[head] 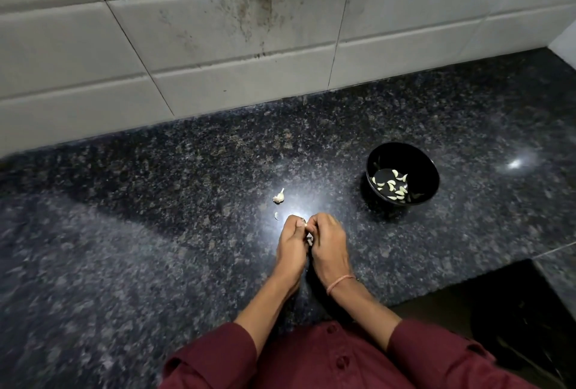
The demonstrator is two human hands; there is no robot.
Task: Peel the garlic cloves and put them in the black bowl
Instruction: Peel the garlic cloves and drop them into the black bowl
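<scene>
One loose clove lies on the dark speckled bench, apparently with its skin on and its tip pointing up and away. Just below it, toward the person, sits a small pale peel scrap, apart from the clove and close to the fingers.

Next comes the left hand, fingers curled inward, thumb pressed against a held clove. Only slivers of the clove show between the knuckles. The right hand faces it, fingers likewise curled, pinching the same clove from the other side. The two hands touch, low over the bench. A thin bracelet circles the right wrist.

Well to the right, and a little farther back, stands the black bowl, upright, with a cluster of peeled cloves on its bottom.

The step in hand looks like stripping the skin from the held clove. How much skin remains is hidden by the fingers. With many cloves in the bowl and one seen waiting, the task seems close to done. The next move likely calls for freeing the last skin, then the right hand carrying the bare clove across to the bowl and letting go over it, before reaching for the loose clove.
</scene>
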